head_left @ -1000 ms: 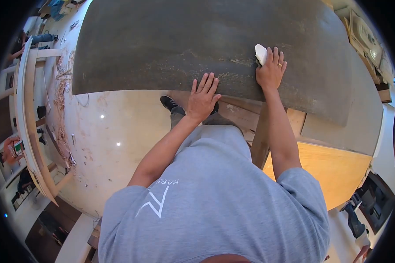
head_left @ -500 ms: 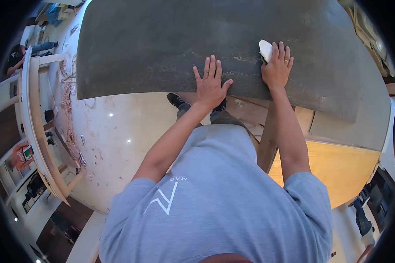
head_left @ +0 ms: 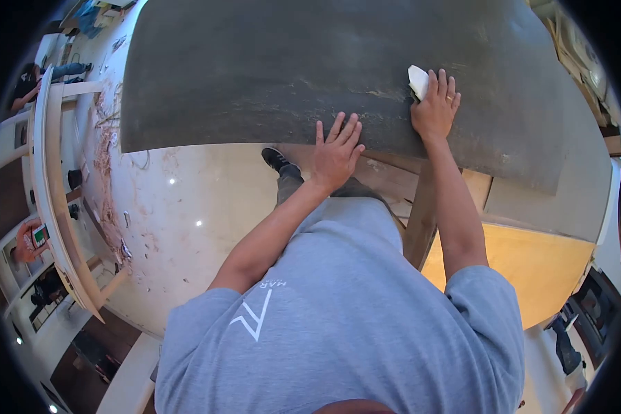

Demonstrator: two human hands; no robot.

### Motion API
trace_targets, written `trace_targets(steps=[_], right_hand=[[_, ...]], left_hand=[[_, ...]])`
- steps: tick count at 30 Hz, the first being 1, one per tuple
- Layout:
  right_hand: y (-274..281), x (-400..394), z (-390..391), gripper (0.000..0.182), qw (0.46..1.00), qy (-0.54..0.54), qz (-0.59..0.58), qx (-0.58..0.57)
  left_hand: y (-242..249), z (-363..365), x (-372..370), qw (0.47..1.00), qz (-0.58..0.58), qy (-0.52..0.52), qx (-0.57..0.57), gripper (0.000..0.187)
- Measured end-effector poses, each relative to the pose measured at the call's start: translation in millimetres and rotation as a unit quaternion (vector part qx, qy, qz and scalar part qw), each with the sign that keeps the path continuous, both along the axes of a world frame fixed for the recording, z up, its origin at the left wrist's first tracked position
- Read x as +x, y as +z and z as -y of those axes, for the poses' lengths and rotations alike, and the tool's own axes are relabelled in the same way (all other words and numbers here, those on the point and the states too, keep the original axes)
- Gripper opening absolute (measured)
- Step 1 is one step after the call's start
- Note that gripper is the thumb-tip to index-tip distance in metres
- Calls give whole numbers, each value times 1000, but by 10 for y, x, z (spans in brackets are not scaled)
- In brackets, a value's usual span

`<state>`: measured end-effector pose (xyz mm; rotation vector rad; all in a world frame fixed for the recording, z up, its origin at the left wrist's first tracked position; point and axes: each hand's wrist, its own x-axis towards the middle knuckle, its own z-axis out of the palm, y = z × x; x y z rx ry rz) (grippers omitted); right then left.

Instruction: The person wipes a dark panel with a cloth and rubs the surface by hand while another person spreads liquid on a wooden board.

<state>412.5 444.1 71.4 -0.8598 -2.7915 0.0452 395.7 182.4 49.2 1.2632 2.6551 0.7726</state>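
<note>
A large dark grey sheet [head_left: 310, 62] with pale scuffs and streaks lies in front of me. My right hand [head_left: 435, 110] rests palm down on its right half, with a ring on one finger. Between thumb and fingers it grips a white folded piece [head_left: 417, 81], paper-like, with a darker strip along its lower side; the rest is hidden under the palm. At the sheet's near edge, my left hand [head_left: 335, 159] has its fingers spread, fingertips over the dark surface and nothing in them.
Under the sheet's right side are a grey board [head_left: 552, 214] and a yellowish wood panel [head_left: 510, 272], with a wooden support [head_left: 421, 221] below. Left stands a wooden frame [head_left: 52, 172] near floor debris [head_left: 103, 162]. A person [head_left: 27, 86] is at far left.
My left hand has slid back toward me, to the sheet's near edge, its fingers now pointing more to the right. My right hand with the white piece has hardly moved.
</note>
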Motion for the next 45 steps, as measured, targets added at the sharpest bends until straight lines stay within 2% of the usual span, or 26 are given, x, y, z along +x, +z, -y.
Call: trace_targets(steps=[3, 6, 9, 19, 22, 25, 34, 37, 40, 43, 45], right_hand=[[19, -9, 19, 70, 1000, -5, -2, -8], [-4, -3, 5, 71, 1000, 7, -6, 15], [-27, 2, -7, 70, 1000, 8, -5, 7], [-5, -16, -9, 72, 1000, 9, -9, 5], [7, -15, 7, 72, 1000, 4, 1, -1], [-16, -3, 2, 72, 1000, 14, -6, 21], [16, -7, 5, 75, 1000, 13, 10, 10], [-9, -14, -12, 76, 1000, 4, 25, 10], [-6, -11, 8, 76, 1000, 11, 10, 11], [16, -7, 9, 74, 1000, 10, 15, 5], [-8, 8, 4, 74, 1000, 8, 19, 16]], left_hand=[[68, -3, -86, 998, 40, -38, -38, 57], [229, -296, -239, 996, 19, 64, 61, 61], [19, -358, -194, 998, -26, 61, 19, 65], [190, -65, 38, 999, 28, -26, -18, 64], [275, -206, -140, 999, 29, -11, 40, 66], [105, -421, -167, 998, 2, 32, 58, 68], [106, -147, 128, 997, 16, -67, 19, 68], [10, -85, 119, 986, 118, -101, 53, 68], [206, -356, -110, 995, 35, 50, 77, 71], [72, -420, -111, 996, 14, 60, 58, 73], [52, -365, -54, 999, 10, 30, 34, 72]])
